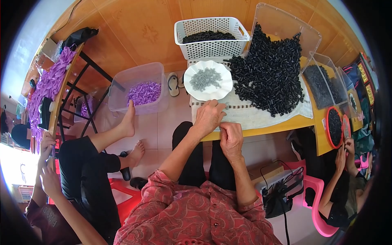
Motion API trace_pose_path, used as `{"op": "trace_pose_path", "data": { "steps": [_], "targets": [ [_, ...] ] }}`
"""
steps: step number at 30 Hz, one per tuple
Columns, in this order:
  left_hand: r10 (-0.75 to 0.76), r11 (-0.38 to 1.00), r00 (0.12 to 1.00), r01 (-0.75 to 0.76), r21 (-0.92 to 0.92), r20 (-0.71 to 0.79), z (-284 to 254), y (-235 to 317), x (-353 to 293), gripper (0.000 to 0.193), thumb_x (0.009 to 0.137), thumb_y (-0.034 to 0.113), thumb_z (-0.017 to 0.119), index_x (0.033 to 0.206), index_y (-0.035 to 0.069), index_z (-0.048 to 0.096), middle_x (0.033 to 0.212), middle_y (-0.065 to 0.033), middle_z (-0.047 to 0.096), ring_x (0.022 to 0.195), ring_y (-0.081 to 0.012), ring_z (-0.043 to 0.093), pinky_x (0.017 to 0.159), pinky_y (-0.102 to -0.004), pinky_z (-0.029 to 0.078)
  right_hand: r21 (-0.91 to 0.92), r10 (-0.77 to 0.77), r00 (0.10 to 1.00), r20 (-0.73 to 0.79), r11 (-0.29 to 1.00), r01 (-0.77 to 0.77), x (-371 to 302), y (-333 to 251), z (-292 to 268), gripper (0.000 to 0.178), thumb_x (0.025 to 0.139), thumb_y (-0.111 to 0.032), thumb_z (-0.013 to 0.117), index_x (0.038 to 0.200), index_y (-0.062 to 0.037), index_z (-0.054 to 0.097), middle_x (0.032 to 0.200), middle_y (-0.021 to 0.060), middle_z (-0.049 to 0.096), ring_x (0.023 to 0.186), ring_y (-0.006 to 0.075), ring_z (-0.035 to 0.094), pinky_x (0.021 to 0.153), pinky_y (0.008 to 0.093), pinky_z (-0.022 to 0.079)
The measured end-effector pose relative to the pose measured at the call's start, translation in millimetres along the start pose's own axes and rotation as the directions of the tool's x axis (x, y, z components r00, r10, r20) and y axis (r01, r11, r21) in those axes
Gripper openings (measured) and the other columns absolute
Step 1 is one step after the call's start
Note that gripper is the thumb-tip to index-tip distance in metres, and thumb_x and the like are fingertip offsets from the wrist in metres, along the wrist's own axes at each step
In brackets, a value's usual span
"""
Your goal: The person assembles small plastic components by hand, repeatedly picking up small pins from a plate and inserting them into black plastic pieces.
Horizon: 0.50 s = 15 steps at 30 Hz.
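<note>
My left hand [209, 116] is closed in a pinch at the table's near edge, just below a white scalloped plate [191, 90]. Small clear, greyish pieces [206, 79] lie heaped on that plate. Close beside it, slightly nearer to me, my right hand [231, 141] is curled with its fingertips pressed together. Whatever sits between the fingers of either hand is too small or hidden to make out. A large pile of short black tubular pieces [269, 73] spreads over a pale cloth [261, 120] to the right of the plate.
Behind the plate stands a white perforated basket [192, 50] holding black pieces. A clear bin [281, 18] lies tipped behind the pile. On the floor, a translucent tub [116, 96] contains purple pieces. People sit at left [87, 179] and right [347, 188], the latter by a red-rimmed tray [329, 136].
</note>
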<state>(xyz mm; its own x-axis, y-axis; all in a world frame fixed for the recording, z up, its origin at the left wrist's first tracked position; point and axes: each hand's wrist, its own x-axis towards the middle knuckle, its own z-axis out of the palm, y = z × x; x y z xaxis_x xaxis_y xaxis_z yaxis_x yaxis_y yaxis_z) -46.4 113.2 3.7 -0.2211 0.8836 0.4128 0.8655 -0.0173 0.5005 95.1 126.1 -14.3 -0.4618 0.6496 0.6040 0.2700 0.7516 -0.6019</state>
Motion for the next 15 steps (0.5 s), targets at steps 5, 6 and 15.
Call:
{"op": "trace_pose_path", "data": {
  "steps": [5,6,15],
  "targets": [
    [0.015,0.996,0.997,-0.021,0.084,0.075,-2,1,4,0.025,0.080,0.022,0.069,0.103,0.012,0.069,0.078,-0.0119,0.057,0.077,-0.0302,0.059,0.065,-0.0411,0.048,0.001,-0.002,1.000,-0.001,1.000,0.002,0,0,1,0.019,0.073,0.011,0.062,0.087,-0.0025,0.059,0.085,0.0099,0.062,0.078,0.0305,0.055,0.070,0.0379,0.045],
    [0.015,0.996,0.997,-0.022,0.083,0.074,-2,0,4,0.025,0.080,0.022,0.069,0.103,0.012,0.069,0.078,-0.0119,0.057,0.077,-0.0302,0.059,0.065,-0.0411,0.048,0.006,-0.005,1.000,0.001,1.000,0.005,0,-1,1,0.019,0.073,0.011,0.062,0.087,-0.0026,0.059,0.085,0.0099,0.062,0.078,0.0306,0.055,0.070,0.0380,0.045],
    [0.098,0.995,0.991,-0.099,0.004,0.090,-5,-11,-3,0.011,0.078,0.016,0.066,0.087,0.012,0.072,0.076,-0.0113,0.055,0.076,-0.0288,0.058,0.064,-0.0386,0.048,0.001,-0.013,1.000,0.015,1.000,0.013,-1,1,-1,0.021,0.072,0.010,0.060,0.088,-0.0040,0.060,0.087,0.0090,0.062,0.080,0.0300,0.056,0.070,0.0384,0.046]
  ]
}}
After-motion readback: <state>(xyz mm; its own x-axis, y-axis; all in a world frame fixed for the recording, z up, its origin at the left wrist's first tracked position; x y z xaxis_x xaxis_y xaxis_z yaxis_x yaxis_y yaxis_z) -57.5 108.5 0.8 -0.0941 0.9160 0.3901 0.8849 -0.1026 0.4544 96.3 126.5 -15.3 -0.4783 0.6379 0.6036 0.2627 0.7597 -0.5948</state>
